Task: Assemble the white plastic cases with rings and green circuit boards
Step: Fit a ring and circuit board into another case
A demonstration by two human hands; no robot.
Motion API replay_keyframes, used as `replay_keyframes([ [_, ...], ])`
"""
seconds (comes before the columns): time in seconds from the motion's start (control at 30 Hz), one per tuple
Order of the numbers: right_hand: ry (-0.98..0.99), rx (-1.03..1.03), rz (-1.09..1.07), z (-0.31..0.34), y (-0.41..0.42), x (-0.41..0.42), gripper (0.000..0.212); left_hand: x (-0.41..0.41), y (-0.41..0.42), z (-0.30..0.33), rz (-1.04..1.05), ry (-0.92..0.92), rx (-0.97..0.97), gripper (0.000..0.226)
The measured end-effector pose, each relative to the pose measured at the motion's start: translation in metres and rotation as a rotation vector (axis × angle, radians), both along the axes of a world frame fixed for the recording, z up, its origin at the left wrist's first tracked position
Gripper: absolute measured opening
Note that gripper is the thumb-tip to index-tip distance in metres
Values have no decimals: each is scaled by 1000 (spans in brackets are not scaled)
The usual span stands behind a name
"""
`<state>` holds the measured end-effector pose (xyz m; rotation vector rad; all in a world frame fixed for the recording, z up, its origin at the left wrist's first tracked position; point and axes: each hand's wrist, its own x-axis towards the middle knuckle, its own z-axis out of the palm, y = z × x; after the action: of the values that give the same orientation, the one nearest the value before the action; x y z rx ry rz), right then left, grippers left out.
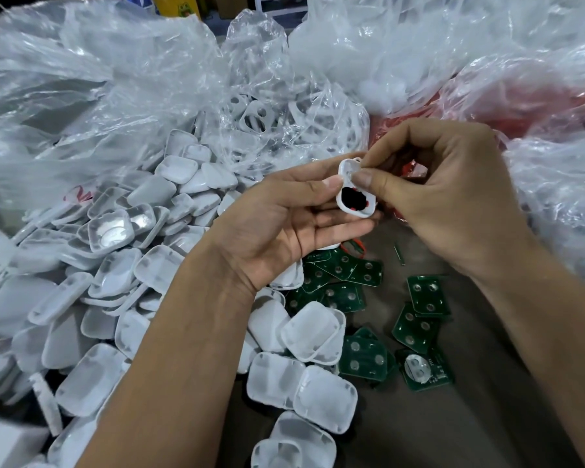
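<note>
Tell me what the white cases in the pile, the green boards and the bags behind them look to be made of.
White cases: apparently moulded plastic, smooth and slightly glossy, with soft highlights on rounded corners.
Green boards: look like rigid circuit-board laminate with a green coating; round silvery metal pads shine on them.
Bags: thin clear plastic film, crinkled and glinting, with parts showing through it.

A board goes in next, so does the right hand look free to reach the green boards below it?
Probably not yet: the right hand is pinching the white case that the left hand holds. The boards lie uncovered just below, so nothing else blocks them.
</note>
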<state>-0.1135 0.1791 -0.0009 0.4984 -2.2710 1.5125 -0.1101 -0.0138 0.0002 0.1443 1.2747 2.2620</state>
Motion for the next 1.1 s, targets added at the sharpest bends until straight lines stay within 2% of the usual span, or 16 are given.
replay_keyframes([
  [0.13,-120,-135,56,-2,4,-2,26,1,0,0,-9,10,5,43],
  [0.3,-327,-299,109,-1,6,-2,29,1,2,-1,-6,11,5,41],
  [0.43,-183,-256,-9,-1,2,1,23,1,7,-3,25,6,41,42],
  [0.57,6,-61,-114,0,-1,3,10,1,13,-3,63,-10,81,42],
  [0.77,121,143,-122,2,0,2,5,2,15,-2,88,-23,106,43],
  [1.0,208,194,-41,3,3,2,19,0,16,-1,147,-83,226,33],
  [1.1,332,226,-35,3,2,2,27,-1,16,0,172,-106,280,32],
])
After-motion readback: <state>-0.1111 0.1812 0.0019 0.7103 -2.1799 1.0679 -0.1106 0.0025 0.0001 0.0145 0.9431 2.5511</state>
